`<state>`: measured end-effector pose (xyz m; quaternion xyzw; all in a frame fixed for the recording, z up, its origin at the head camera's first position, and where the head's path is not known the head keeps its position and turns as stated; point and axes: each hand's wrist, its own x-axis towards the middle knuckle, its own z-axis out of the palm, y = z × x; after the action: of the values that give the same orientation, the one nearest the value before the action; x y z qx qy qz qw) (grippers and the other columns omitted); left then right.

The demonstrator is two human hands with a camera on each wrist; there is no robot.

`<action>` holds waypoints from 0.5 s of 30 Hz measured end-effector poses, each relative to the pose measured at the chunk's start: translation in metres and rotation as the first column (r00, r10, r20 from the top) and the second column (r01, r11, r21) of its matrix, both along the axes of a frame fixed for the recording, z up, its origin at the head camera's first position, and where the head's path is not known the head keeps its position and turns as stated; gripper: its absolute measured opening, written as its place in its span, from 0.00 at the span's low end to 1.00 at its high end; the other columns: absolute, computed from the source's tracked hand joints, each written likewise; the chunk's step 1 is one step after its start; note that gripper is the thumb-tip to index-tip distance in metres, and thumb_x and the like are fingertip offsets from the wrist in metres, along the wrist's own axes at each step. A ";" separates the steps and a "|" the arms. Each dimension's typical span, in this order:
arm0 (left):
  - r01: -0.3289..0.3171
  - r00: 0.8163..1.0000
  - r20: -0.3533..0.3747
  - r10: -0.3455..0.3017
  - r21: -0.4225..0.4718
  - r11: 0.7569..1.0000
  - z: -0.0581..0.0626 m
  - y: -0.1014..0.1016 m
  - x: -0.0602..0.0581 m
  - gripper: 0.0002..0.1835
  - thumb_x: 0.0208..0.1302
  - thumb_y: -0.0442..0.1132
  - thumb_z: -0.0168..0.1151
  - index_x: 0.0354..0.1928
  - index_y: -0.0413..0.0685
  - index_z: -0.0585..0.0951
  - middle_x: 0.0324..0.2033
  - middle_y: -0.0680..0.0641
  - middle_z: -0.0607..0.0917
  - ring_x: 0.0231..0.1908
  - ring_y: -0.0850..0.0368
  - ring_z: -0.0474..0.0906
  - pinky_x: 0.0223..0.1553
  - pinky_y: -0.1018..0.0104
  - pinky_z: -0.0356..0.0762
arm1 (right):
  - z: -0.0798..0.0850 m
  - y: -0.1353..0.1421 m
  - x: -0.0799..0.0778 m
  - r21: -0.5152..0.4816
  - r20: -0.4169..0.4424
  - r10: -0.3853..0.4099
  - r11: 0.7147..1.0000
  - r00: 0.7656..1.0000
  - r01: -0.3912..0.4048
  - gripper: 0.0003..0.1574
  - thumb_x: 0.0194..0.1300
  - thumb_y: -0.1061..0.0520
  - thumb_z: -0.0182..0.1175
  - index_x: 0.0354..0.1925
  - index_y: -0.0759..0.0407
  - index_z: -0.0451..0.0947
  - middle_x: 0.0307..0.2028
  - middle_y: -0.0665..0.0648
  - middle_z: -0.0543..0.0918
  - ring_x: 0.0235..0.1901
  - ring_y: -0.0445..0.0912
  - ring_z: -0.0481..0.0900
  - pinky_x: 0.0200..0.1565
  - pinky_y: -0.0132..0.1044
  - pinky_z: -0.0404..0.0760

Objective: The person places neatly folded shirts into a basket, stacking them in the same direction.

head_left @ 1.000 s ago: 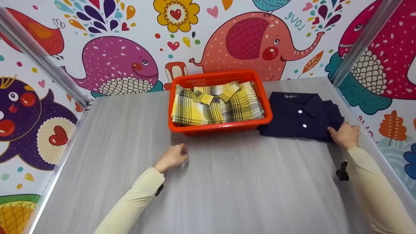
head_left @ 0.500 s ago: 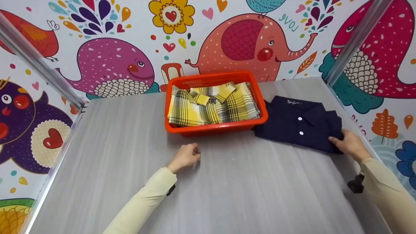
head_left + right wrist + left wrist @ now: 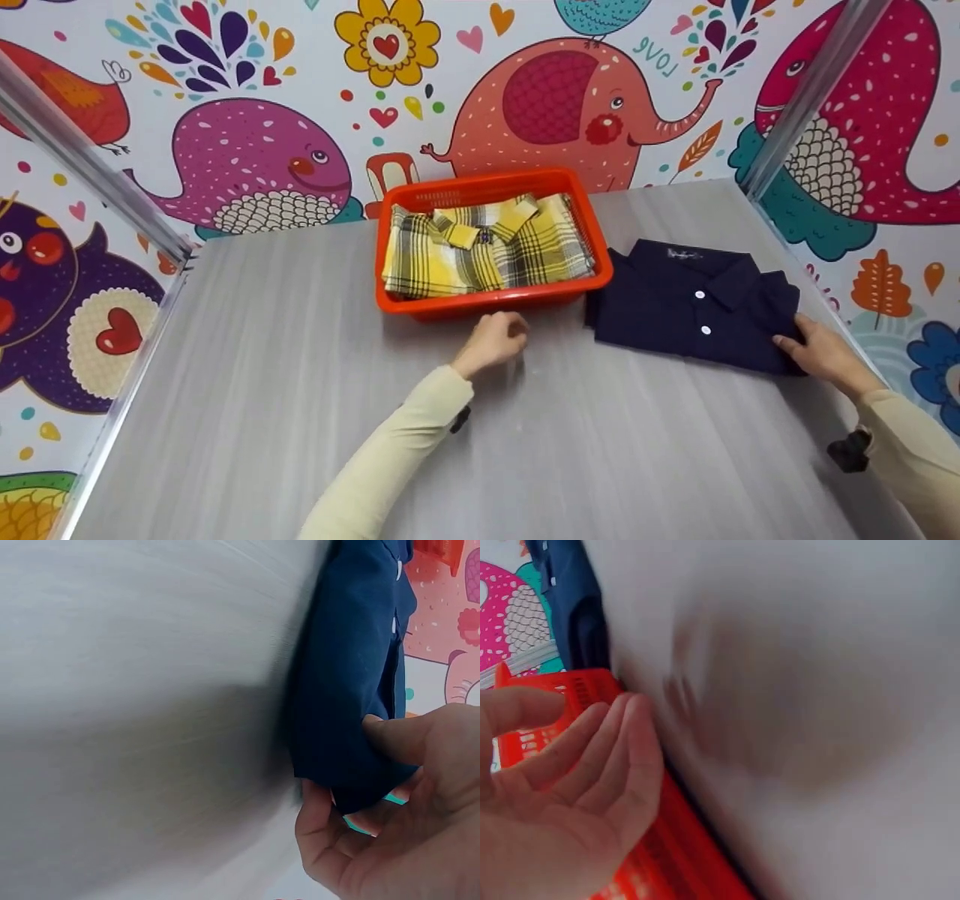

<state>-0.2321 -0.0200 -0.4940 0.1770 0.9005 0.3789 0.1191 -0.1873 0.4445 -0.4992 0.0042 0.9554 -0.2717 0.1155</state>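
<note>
A folded navy shirt (image 3: 667, 315) with white buttons lies to the right of the basket. My right hand (image 3: 829, 352) pinches its right edge, thumb on top and fingers beneath, as the right wrist view shows on the shirt (image 3: 345, 675). Just in front of the red plastic basket (image 3: 495, 298), my left hand (image 3: 493, 343) hovers with loosely bent fingers and nothing in them. In the left wrist view the left hand (image 3: 585, 780) has its palm visible beside the basket's wall. Inside the basket sits a folded yellow plaid shirt (image 3: 487, 247) with its collar upward.
The grey table (image 3: 262, 360) bears the basket near its back edge. Cartoon-printed wall panels (image 3: 262, 157) enclose the back and sides, with metal posts (image 3: 802, 105) at the corners. A black wrist device (image 3: 849, 451) sits at the right sleeve.
My left hand has moved right along the basket's front. My right hand has drawn the navy shirt's right side toward me, so the shirt sits lower and slightly turned.
</note>
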 end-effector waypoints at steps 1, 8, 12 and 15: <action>0.003 1.000 0.022 -0.004 0.031 1.000 0.000 0.008 -0.002 0.14 0.61 0.29 0.58 0.49 0.32 0.81 0.41 0.38 0.85 0.34 0.48 0.83 0.38 0.62 0.80 | 0.000 0.000 0.001 0.008 -0.006 -0.001 1.000 1.000 0.001 0.40 0.72 0.60 0.50 0.61 0.92 0.43 0.57 0.92 0.50 0.58 0.82 0.50 0.58 0.70 0.52; 0.049 0.996 0.070 -0.060 0.154 0.987 -0.015 0.065 -0.009 0.34 0.57 0.30 0.63 0.67 0.33 0.65 0.56 0.32 0.76 0.49 0.42 0.79 0.48 0.61 0.78 | 0.003 0.001 0.003 0.018 0.041 -0.055 0.998 0.998 0.054 0.45 0.71 0.54 0.52 0.62 0.91 0.45 0.58 0.91 0.52 0.57 0.81 0.53 0.57 0.71 0.55; 0.026 1.000 0.005 -0.026 0.102 0.994 -0.021 0.092 -0.010 0.40 0.55 0.32 0.64 0.69 0.31 0.61 0.62 0.33 0.71 0.59 0.41 0.70 0.60 0.61 0.67 | 0.005 0.001 0.004 -0.018 0.088 -0.111 0.993 0.990 0.113 0.48 0.72 0.49 0.50 0.61 0.92 0.46 0.58 0.91 0.53 0.56 0.79 0.58 0.56 0.68 0.61; -0.021 1.000 0.010 0.020 0.083 0.996 -0.022 0.105 -0.009 0.38 0.55 0.33 0.63 0.67 0.28 0.62 0.63 0.33 0.69 0.62 0.41 0.67 0.62 0.62 0.64 | 0.008 0.000 0.003 -0.093 0.148 -0.180 0.976 0.972 0.195 0.49 0.73 0.44 0.46 0.61 0.90 0.47 0.59 0.89 0.55 0.53 0.74 0.64 0.53 0.62 0.71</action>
<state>-0.2411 0.0854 -0.5161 0.1706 0.8853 0.4179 0.1120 -0.1840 0.4444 -0.4916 0.1073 0.9245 -0.3311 0.1554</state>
